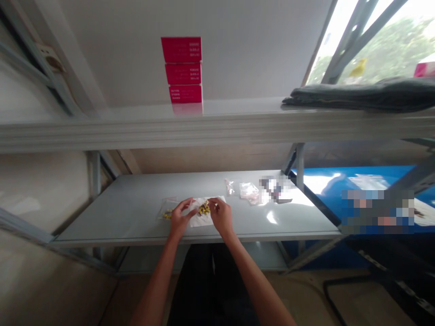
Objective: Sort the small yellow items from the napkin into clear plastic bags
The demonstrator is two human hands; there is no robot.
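A small pile of yellow-gold pieces lies on a white sheet near the front edge of the grey shelf. My left hand rests at the sheet's left side, thumb and forefinger apart, with nothing visible between them. On the pile's right side, my right hand has its fingers pinched together over the edge of the pieces. Whatever sits between those fingertips is too small to make out. Just left of my left hand, a clear plastic bag has more yellow pieces in it, partly hidden by the hand.
Small clear bags lie behind and right of my hands, beside a blurred-out item. Above is an upper shelf with stacked red boxes and folded dark cloth. A blue table stands at right.
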